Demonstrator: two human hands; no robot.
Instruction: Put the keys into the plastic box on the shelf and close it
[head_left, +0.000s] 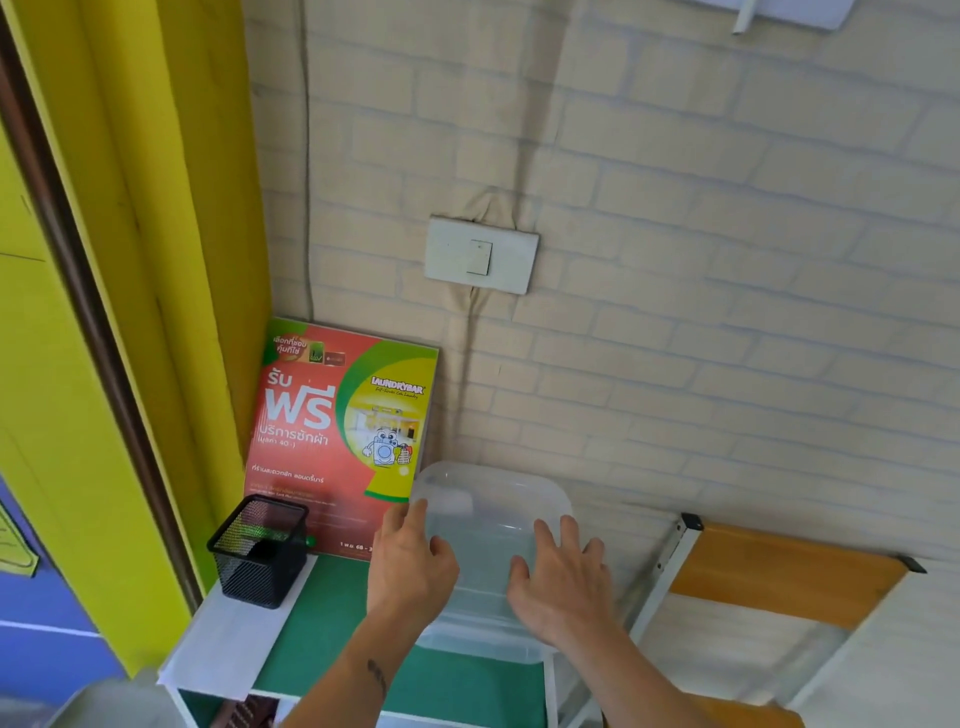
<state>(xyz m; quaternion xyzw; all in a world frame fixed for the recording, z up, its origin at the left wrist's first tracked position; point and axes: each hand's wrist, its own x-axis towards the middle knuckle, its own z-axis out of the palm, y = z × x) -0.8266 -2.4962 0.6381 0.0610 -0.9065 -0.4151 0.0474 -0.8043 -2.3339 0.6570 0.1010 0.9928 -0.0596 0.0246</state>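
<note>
A clear plastic box (488, 499) with its lid on stands on the green shelf top (322, 639), against the brick-pattern wall. My left hand (410, 566) grips the box's left edge, fingers curled over the rim and thumb on the lid. My right hand (561, 582) lies flat on the lid's right part with its fingers spread. The keys are not in sight; the hazy plastic and my hands hide the box's inside.
A black mesh pen holder (260, 551) stands at the shelf's left. A red and green laundry leaflet (337, 431) leans on the wall behind. A wooden folding board on a white frame (779, 571) is to the right. A light switch (480, 255) is above.
</note>
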